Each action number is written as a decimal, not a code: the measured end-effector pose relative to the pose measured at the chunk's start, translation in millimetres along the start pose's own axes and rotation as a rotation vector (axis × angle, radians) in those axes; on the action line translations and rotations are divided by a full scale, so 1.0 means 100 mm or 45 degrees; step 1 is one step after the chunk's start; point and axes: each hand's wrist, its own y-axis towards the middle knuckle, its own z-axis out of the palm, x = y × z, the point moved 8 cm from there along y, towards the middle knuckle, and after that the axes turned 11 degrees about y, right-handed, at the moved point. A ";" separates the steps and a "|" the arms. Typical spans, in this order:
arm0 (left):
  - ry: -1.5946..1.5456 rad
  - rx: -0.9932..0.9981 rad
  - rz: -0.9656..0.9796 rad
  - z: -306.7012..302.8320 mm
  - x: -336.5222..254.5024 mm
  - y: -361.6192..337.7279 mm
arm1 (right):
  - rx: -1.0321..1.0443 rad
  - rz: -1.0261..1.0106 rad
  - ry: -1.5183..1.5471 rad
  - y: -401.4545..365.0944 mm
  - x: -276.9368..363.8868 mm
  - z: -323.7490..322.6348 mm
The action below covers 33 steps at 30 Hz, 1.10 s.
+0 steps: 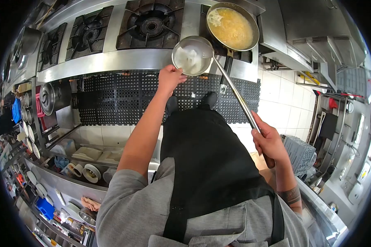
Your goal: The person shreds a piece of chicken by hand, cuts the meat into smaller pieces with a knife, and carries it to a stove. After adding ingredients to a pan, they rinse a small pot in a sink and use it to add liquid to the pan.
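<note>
My right hand (270, 142) grips the end of a long steel ladle handle (235, 92). The ladle's bowl (192, 55) hangs over the stove's front edge and holds something white. My left hand (169, 78) is at the near rim of the bowl, fingers bunched together and touching it. I cannot tell whether those fingers pinch anything. Just beyond the ladle, a pan (232, 28) with a yellow, lumpy mixture sits on the right burner.
Gas burners (150, 24) line the steel stove, with a black rubber mat (124, 99) on the floor before it. A lidded pot (49, 96) and shelves of bowls and dishes (86, 171) are on the left. A grey crate (300, 152) stands at the right.
</note>
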 end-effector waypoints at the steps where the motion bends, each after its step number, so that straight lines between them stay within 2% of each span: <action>1: -0.003 -0.009 -0.002 0.00 0.00 0.00 | -0.053 -0.050 -0.160 0.04 0.03 0.01; 2: -0.008 -0.018 -0.004 0.00 -0.01 0.00 | -0.054 -0.050 -0.159 0.09 0.01 0.03; 4: -0.028 -0.013 -0.010 0.01 -0.02 -0.01 | -0.188 -0.247 -0.536 0.22 0.05 0.02; 5: -0.049 -0.009 -0.016 0.01 -0.02 -0.02 | -0.187 -0.247 -0.536 0.29 0.00 0.03; 7: -0.048 -0.017 -0.011 0.01 -0.04 -0.03 | -0.179 -0.586 -0.863 0.37 0.09 0.15; 8: -0.048 -0.025 -0.005 0.01 -0.04 -0.03 | -0.178 -0.585 -0.863 0.45 0.00 0.16; 10: -0.074 -0.030 0.009 0.03 -0.05 -0.03 | -0.167 -0.926 -0.922 0.45 0.02 0.25; 11: -0.100 -0.035 0.023 0.03 -0.04 -0.03 | -0.164 -0.926 -0.923 0.40 0.17 0.33; 13: -0.109 -0.046 0.021 0.03 -0.02 -0.02 | -0.056 0.084 -0.201 0.43 -0.05 0.31; 14: -0.119 -0.055 0.022 0.03 -0.03 -0.02 | -0.059 0.081 -0.204 0.40 0.01 0.30; 17: -0.165 -0.035 0.030 0.03 -0.04 -0.03 | 0.044 0.181 0.284 0.36 0.04 0.34; 20: -0.153 -0.008 0.013 0.02 -0.04 -0.03 | 0.073 0.193 0.418 0.26 0.09 0.30; 27: -0.062 0.027 -0.024 0.01 -0.03 0.00 | -0.021 0.091 0.382 0.01 -0.02 0.04; 33: -0.051 0.058 -0.108 0.04 0.02 0.06 | -0.210 -0.003 0.144 -0.16 0.02 -0.09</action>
